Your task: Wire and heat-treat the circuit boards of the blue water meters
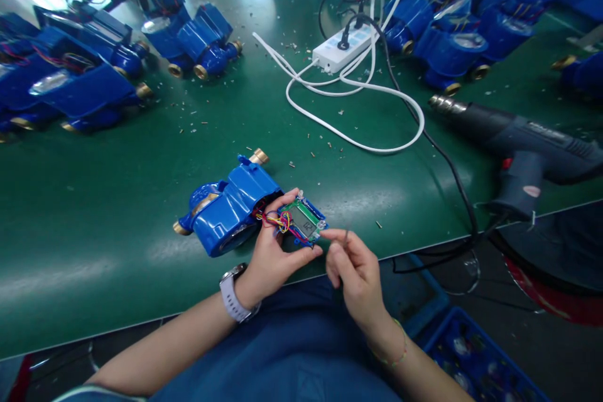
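Left hand (269,265) grips green-and-blue, grey-screened rectangular circuit board (302,220); board lies just up-left of curled right hand (357,271), nearly at its fingertip; can't tell if right holds anything.

I see a plain dark-blue top (282,358) with pale trim (89,391) by the left forearm, a round-cased watch (230,299) with pale lilac strap, left wrist, and a thin multicoloured bracelet (404,347), right wrist.

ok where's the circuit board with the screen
The circuit board is just below centre in the head view, held in the left hand, between the blue meter on its left and the right hand.
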Demonstrator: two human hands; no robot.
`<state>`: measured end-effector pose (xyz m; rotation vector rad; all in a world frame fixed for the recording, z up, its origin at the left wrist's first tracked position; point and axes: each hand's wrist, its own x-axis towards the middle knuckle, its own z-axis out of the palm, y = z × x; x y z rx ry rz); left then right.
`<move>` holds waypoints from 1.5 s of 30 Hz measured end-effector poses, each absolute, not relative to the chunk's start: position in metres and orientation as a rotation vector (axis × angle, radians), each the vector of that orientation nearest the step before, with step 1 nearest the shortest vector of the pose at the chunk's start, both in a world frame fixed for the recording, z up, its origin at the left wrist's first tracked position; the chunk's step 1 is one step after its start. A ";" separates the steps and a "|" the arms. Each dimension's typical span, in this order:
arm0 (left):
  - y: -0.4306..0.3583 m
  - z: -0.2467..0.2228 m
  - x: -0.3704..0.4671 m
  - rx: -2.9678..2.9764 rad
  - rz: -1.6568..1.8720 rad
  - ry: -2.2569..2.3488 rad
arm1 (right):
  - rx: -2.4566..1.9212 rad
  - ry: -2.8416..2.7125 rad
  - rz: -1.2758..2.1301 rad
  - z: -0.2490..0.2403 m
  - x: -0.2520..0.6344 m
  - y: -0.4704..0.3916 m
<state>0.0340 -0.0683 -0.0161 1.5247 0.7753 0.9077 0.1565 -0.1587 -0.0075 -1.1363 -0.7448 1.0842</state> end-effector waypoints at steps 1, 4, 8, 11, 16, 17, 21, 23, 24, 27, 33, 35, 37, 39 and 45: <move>-0.068 -0.016 0.033 1.537 0.888 0.775 | -1.147 -0.732 1.102 -0.006 0.162 -0.158; -0.068 -0.015 0.031 1.513 0.827 0.772 | -1.211 -0.699 1.156 -0.006 0.176 -0.155; -0.070 -0.015 0.031 1.437 0.830 0.734 | -1.305 -0.712 1.254 -0.009 0.176 -0.149; -0.070 -0.018 0.031 1.415 0.814 0.732 | -1.262 -0.675 1.305 -0.008 0.170 -0.142; -0.070 -0.012 0.027 1.252 0.723 0.681 | -1.210 -0.555 1.244 0.008 0.166 -0.129; -0.071 -0.009 0.026 1.182 0.718 0.645 | -1.200 -0.551 1.223 0.011 0.166 -0.126; -0.079 0.005 0.021 0.895 0.771 0.513 | -1.154 -0.578 1.134 0.016 0.167 -0.115; -0.082 0.009 0.011 0.845 0.757 0.503 | -1.122 -0.592 1.073 0.016 0.169 -0.108; -0.082 0.011 0.004 0.873 0.722 0.515 | -1.097 -0.606 1.046 0.017 0.171 -0.105; -0.074 0.021 -0.023 1.194 0.609 0.623 | -1.032 -0.697 1.048 0.020 0.178 -0.095; -0.029 0.061 -0.047 2.072 1.130 0.691 | -0.959 -0.857 1.176 0.040 0.188 -0.076; -0.007 0.076 -0.042 2.311 1.026 0.639 | -0.947 -0.893 1.221 0.047 0.190 -0.070; 0.015 0.091 -0.034 2.497 0.793 0.531 | -0.945 -0.940 1.267 0.052 0.191 -0.065; 0.035 0.106 -0.027 2.585 0.571 0.399 | -0.949 -0.994 1.312 0.056 0.193 -0.059; 0.050 0.135 -0.006 2.694 0.162 0.186 | -0.817 -1.102 1.488 0.065 0.192 -0.048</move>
